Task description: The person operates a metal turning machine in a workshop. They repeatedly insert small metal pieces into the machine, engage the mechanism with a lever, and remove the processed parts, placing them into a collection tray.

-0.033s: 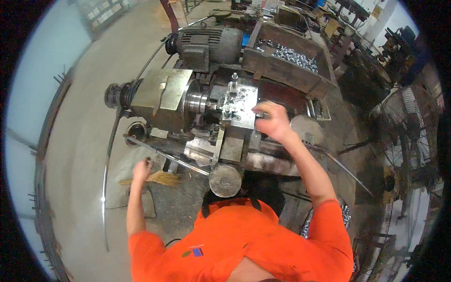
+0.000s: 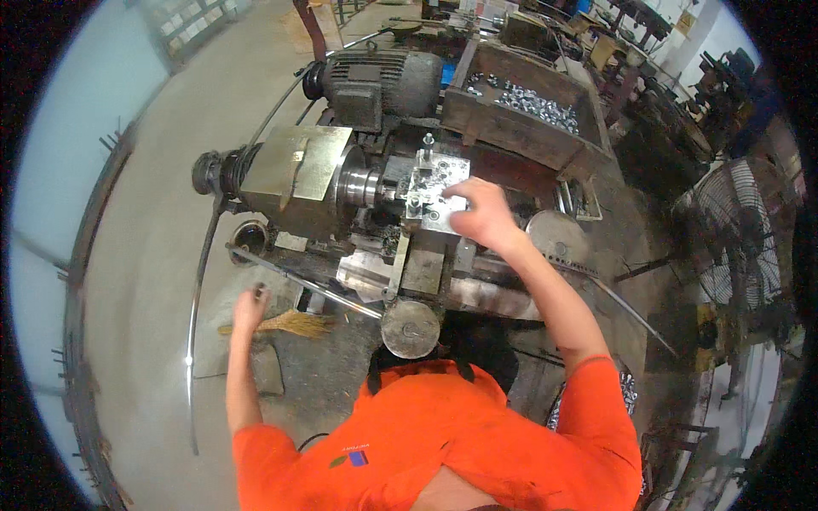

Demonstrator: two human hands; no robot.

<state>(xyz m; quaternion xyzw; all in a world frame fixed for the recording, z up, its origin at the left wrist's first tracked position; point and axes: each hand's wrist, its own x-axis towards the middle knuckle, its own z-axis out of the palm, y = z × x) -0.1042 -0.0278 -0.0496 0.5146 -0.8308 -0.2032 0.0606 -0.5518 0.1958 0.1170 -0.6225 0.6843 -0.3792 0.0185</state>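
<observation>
My right hand (image 2: pixel 486 215) reaches over the right part of a flat metal tool block (image 2: pixel 433 220) on a lathe. Its thumb and fingers are bent and apart, and I see nothing between them. Left of the block, the shiny chuck (image 2: pixel 361 187) faces it, with a small metal piece (image 2: pixel 389 191) at its centre. My left hand (image 2: pixel 248 310) is off to the left, near a long metal lever (image 2: pixel 302 283). Its fingers are closed around a small dark thing, too small to name. A round metal disc (image 2: pixel 411 329) sits close to my body.
A large motor (image 2: pixel 383 85) stands behind the lathe's headstock cover (image 2: pixel 298 162). At the back right is a wooden bin (image 2: pixel 477 119) of small metal parts. A broom head (image 2: pixel 298 324) lies on the floor by my left hand; a caged fan (image 2: pixel 737 230) stands far right.
My right hand has moved left, further over the tool block. My left hand has shifted slightly left. The machine parts look the same.
</observation>
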